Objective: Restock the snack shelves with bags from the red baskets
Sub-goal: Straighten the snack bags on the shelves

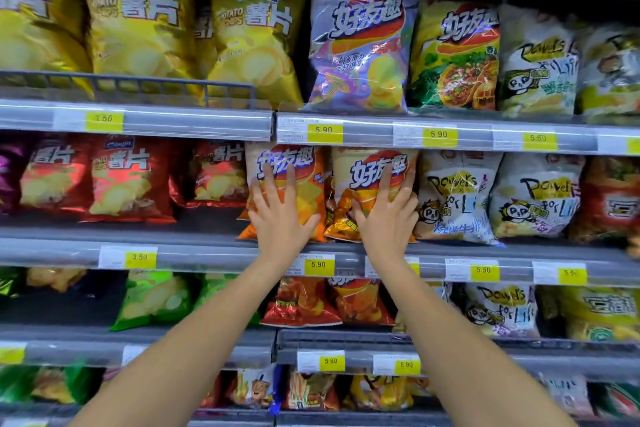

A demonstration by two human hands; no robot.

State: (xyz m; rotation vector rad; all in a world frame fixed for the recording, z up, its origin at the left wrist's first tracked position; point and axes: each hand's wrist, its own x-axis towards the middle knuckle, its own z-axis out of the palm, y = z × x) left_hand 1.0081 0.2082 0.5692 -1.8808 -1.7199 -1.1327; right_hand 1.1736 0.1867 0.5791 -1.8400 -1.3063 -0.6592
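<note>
Facing-up step: left hand [282,218] flat, fingers straight, pressing the left orange bag [308,198]. Right hand [386,218] does likewise on the right orange bag [360,166], both upright on the middle shelf [207,246]. Next, probably push back and square them up. Red baskets not visible.

Both arms reach to the middle shelf [207,224]. The left hand [281,217] lies flat, fingers spread, on one orange bag [304,180]; the right hand [387,218] presses the orange bag beside it [367,172]. Red bags [121,180] stand to the left, white bags [453,198] to the right.
</note>
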